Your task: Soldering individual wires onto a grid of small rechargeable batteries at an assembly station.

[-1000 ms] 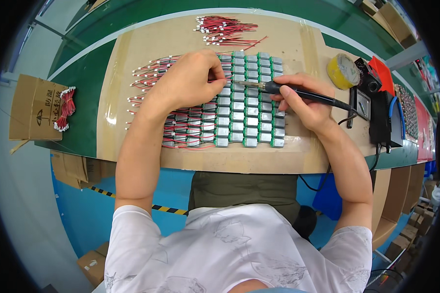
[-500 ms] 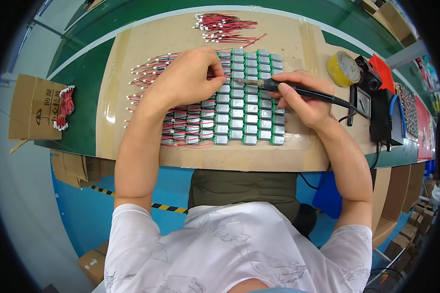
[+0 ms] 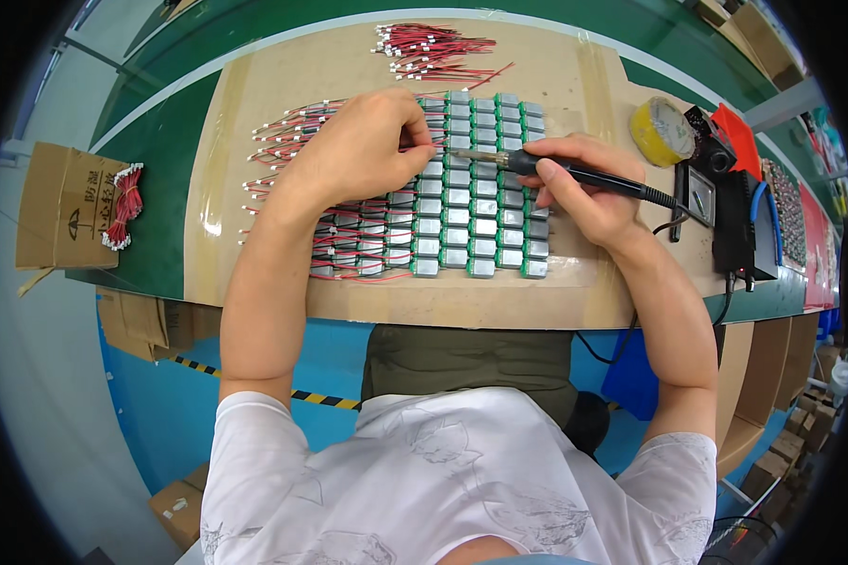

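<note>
My right hand (image 3: pixel 594 184) grips a black soldering iron (image 3: pixel 622 181) like a pen, its metal tip pointing left over the rows of small silver battery cells (image 3: pixel 483 228) with green circuit boards. Close to that tip, my left hand (image 3: pixel 372 141) is closed in a pinch on a thin wire, mostly hidden by the fingers. The cells lie in tight columns on a brown cardboard sheet (image 3: pixel 349 303). Red and black wires (image 3: pixel 278 151) with white connectors run from the left columns out past my left forearm.
A pile of loose red and black leads (image 3: pixel 433 52) lies at the back. To the right are a yellow tape roll (image 3: pixel 662 132), a black soldering station (image 3: pixel 733 240) and a red tray (image 3: pixel 737 141). At the left, a cardboard box (image 3: pixel 61 207) has bundled leads (image 3: pixel 124 207) beside it.
</note>
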### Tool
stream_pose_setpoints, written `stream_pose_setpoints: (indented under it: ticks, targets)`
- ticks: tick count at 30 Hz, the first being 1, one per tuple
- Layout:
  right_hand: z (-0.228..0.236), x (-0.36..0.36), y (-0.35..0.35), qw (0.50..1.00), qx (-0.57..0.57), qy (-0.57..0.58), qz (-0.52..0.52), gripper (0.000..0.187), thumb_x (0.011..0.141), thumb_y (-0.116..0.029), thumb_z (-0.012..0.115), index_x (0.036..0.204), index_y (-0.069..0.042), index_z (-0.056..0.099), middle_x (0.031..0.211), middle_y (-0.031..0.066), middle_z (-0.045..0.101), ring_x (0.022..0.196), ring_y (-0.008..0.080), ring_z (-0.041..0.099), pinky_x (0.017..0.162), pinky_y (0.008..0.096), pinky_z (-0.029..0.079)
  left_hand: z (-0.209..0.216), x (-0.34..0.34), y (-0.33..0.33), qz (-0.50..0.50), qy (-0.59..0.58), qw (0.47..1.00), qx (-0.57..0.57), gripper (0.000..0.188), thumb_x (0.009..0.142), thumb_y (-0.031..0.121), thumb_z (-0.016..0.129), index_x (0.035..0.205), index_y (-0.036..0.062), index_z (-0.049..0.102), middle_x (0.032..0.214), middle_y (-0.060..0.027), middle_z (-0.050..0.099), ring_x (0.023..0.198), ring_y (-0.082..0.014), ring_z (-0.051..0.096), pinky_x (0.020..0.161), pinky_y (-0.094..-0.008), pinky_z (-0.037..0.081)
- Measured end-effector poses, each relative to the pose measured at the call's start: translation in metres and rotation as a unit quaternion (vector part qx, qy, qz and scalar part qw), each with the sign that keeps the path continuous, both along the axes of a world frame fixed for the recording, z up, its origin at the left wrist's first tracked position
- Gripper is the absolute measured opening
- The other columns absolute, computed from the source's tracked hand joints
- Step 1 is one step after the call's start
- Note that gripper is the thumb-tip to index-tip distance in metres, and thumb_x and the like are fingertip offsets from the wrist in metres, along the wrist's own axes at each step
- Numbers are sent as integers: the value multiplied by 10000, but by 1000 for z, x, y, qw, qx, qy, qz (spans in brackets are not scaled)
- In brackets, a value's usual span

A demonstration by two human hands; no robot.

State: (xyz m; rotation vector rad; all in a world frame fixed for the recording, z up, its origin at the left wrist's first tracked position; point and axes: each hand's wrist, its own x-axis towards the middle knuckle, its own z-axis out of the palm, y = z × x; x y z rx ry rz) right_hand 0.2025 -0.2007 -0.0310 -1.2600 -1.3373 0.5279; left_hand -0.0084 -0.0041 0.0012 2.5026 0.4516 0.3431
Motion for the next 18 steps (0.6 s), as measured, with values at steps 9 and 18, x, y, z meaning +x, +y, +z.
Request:
stream_pose_setpoints:
  ticks: [9, 18]
  targets:
    - [0, 1, 1, 1000, 4, -14, 2, 190, 918, -10, 708, 1094, 43, 759, 871, 128, 752, 665, 126, 714, 584, 234, 566, 0, 1, 0, -3, -2, 1000, -1, 106, 840, 25, 748, 839, -45, 668, 854, -126, 654, 758, -231, 669, 694, -345, 544]
    - [0, 1, 1, 1000, 13, -10, -2, 185, 916, -14, 713, 1085, 41, 761, 865, 124, 751, 654, 128, 710, 584, 235, 566, -1, 1, 1, -5, -3, 1000, 6, 102, 839, 22, 749, 836, -43, 671, 850, -126, 656, 763, -230, 670, 692, -346, 542]
